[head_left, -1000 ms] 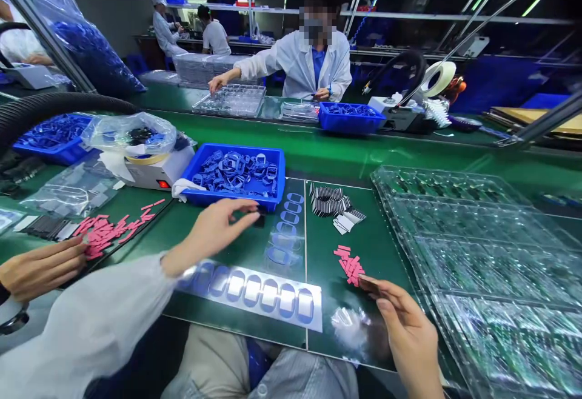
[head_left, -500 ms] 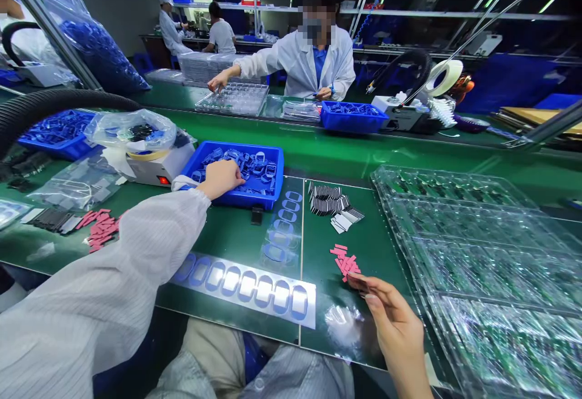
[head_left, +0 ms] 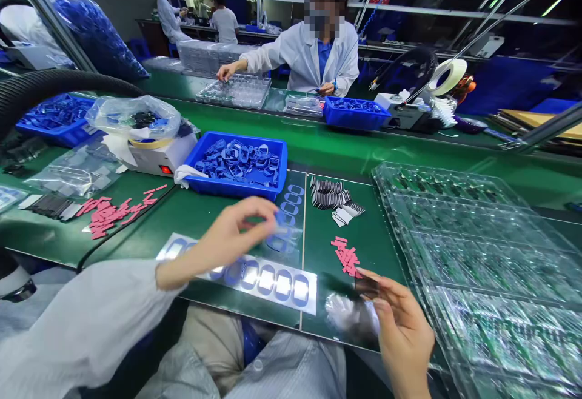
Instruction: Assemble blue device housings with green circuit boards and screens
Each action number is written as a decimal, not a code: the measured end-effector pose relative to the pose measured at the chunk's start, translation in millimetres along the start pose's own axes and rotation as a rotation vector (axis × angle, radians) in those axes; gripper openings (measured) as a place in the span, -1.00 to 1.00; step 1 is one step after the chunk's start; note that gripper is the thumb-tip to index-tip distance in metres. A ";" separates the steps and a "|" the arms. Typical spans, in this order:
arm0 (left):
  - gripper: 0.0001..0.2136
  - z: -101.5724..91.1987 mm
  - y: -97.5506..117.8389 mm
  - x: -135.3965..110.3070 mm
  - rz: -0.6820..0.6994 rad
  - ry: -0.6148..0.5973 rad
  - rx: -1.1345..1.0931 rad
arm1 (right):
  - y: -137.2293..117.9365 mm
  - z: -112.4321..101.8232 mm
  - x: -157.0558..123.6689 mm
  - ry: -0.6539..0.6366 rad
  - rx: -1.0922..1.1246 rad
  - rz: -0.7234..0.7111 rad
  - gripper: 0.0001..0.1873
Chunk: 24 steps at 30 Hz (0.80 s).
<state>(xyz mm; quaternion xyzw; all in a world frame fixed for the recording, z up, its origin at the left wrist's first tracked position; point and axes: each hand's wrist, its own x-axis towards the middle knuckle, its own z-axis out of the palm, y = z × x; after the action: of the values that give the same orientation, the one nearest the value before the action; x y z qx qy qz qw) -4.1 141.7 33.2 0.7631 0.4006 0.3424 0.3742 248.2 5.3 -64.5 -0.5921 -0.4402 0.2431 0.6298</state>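
Counter work just in front of blue bin

Left hand is in front of the bin, toward the wearer; its fingers are pinched on a small blue piece, too blurred to tell its exact shape. The piece is near a clear sheet with blue ovals, which lies just right of the bin.

Right hand is well right of the bin and nearer the wearer; thumb and fingers grip a dark flat piece, one end close to a small pile of pink strips.

White sheet with blue ovals lies in front of the bin, partly blocked from view. Black-and-white strips lie right of the bin, past the clear sheet. Clear trays with green parts are far right of it. Blue frames lie loose in the bin. White box with lit red switch is just left of it. Co-worker is beyond it, one arm stretched out.
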 end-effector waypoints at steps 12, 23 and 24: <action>-0.51 47.1 27.6 -86.0 -0.059 -0.015 -0.453 | -66.6 30.9 -43.2 -0.371 0.128 -0.200 -0.65; -0.51 33.8 30.1 -100.1 0.159 0.027 -0.348 | -77.8 23.3 -36.9 -0.466 -0.311 -0.423 -0.60; -0.53 33.7 31.2 -99.6 0.157 0.033 -0.360 | -78.6 24.3 -36.1 -0.466 -0.312 -0.435 -0.59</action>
<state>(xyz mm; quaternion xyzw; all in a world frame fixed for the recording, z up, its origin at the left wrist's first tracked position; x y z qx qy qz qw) -9.6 32.9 21.1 0.7073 0.2780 0.4489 0.4700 193.0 -25.9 -0.9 -0.5023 -0.7196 0.1617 0.4513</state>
